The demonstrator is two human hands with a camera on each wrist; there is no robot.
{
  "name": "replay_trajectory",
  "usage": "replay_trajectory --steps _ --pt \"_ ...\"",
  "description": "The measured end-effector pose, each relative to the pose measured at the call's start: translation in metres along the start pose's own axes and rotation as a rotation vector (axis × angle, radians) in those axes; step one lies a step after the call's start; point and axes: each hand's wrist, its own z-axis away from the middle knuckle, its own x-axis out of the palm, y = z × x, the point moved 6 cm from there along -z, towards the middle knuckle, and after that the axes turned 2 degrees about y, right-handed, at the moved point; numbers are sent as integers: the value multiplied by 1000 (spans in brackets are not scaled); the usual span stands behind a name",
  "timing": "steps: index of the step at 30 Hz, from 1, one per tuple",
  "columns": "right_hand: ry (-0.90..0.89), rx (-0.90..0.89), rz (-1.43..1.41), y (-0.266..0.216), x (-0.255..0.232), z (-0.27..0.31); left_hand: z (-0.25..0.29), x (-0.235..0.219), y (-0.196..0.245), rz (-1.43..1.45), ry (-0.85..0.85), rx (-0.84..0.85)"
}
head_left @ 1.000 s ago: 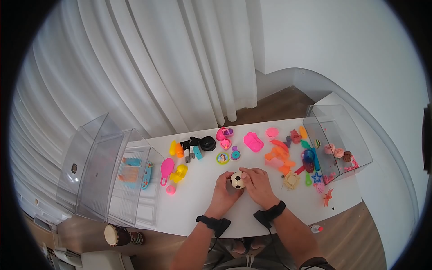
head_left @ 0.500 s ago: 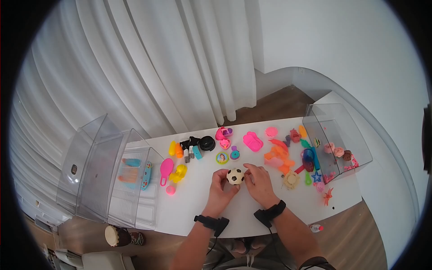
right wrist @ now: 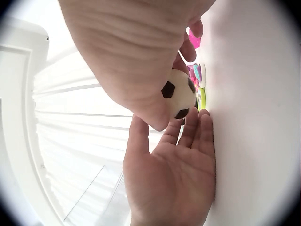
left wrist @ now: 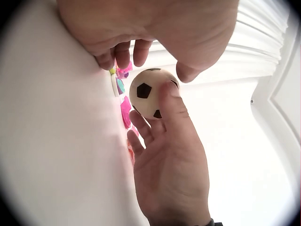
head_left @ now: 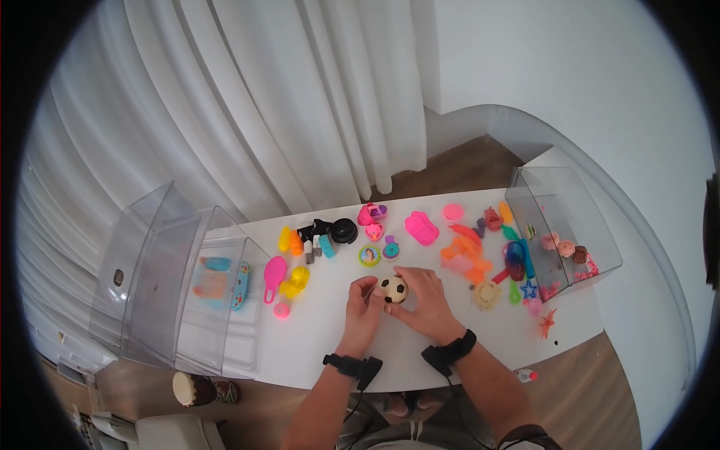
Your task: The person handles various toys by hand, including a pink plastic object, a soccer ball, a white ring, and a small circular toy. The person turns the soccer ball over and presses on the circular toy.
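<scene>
A small toy soccer ball (head_left: 393,289), cream with black patches, is held above the white table in front of the person. My right hand (head_left: 429,307) grips it, thumb on the near side and fingers behind, as the left wrist view shows the ball (left wrist: 149,94) most fully. Just left of it, my left hand (head_left: 361,319) is apart from the ball, its fingers loosely bent and holding nothing. In the right wrist view the left palm (right wrist: 171,179) faces the camera with its fingers extended toward the ball.
Beyond the hands lie a pink toy car-shaped piece (head_left: 422,228), a round green-rimmed toy (head_left: 369,256) and a black cap-like toy (head_left: 344,231). A pink paddle (head_left: 275,274) and yellow toy (head_left: 295,282) are left. Clear bins stand left (head_left: 161,300) and right (head_left: 600,225).
Half a second ago the left hand held the ball, with the right hand apart. Now the right hand has taken it and the left fingers have come away.
</scene>
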Motion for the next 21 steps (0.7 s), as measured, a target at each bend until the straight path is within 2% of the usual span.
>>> replay_trajectory --steps 3,5,6,11,15,17,21 --pt "41 -14 27 -3 -3 1 2 -1 7 2 -3 -26" --pt "-103 21 60 6 7 3 2 0 8 -17 -25 -23" --pt "-102 22 60 8 8 3 1 -1 6 -22 -22 -29" --pt "9 31 22 -6 -4 0 1 -3 1 -4 -8 -30" --pt "-40 -14 27 3 2 2 -1 -2 -6 63 -41 -41" --pt "56 94 -82 4 -8 0 -1 -3 -5 105 -37 -26" --pt "40 26 7 1 -4 0 -1 -3 -7 130 -28 -32"
